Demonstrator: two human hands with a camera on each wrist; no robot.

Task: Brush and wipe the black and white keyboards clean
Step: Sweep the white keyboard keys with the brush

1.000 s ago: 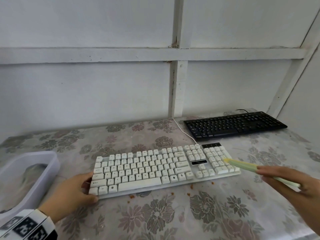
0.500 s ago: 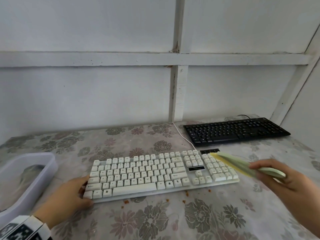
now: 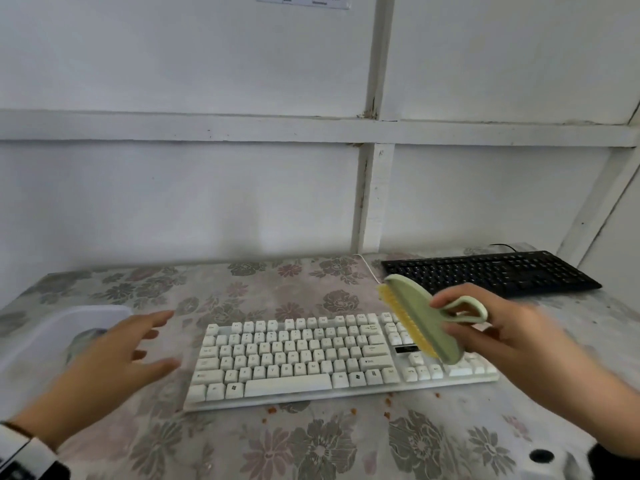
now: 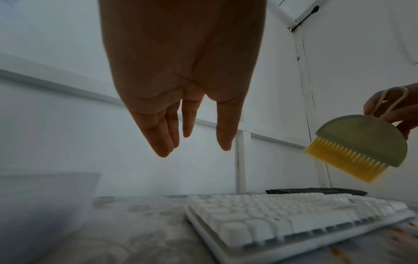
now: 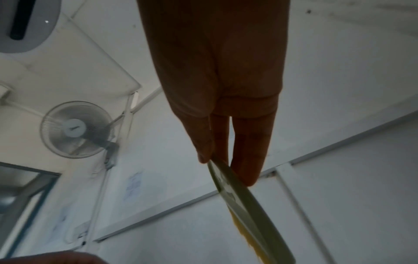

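Note:
The white keyboard (image 3: 311, 358) lies flat on the flowered tabletop, its left end also showing in the left wrist view (image 4: 282, 219). The black keyboard (image 3: 491, 271) sits behind it at the back right. My right hand (image 3: 485, 327) pinches the loop handle of a green brush (image 3: 422, 320) with yellow bristles and holds it tilted in the air above the white keyboard's right end; the brush (image 4: 359, 142) hangs clear of the keys. My left hand (image 3: 138, 344) hovers with straight, spread fingers (image 4: 162, 142) left of the keyboard, holding nothing.
A translucent white tub (image 3: 41, 337) stands at the table's left edge, under my left hand. Orange-brown crumbs (image 3: 273, 410) lie on the cloth in front of the white keyboard. A white cable (image 3: 370, 268) runs from it toward the wall. A wall fan (image 5: 76, 128) shows overhead.
My left hand has let go of the white keyboard's left end and lifted toward the tub. My right hand has raised the brush off the keys and tipped it up.

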